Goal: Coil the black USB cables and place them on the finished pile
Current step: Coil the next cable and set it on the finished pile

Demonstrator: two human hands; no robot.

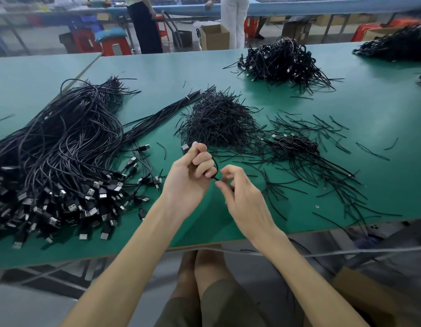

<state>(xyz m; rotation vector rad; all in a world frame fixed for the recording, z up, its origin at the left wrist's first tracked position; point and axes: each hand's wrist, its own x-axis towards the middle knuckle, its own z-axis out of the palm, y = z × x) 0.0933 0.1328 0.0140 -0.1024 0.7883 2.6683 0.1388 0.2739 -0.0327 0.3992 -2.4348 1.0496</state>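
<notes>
Left hand (193,172) is clenching the thin black USB cable (215,166), keeping its coil together; right hand (241,197) is pinching the tail.

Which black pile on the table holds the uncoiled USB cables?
The big pile on the left: long loose strands with silver plugs fanned toward the near edge. The far heap is coiled loops; the centre heap is short strands.

Probably factory assembly floor: long green worktables (370,109), bulk cable heaps (63,149), cartons (214,36), plastic stools (116,46).
</notes>
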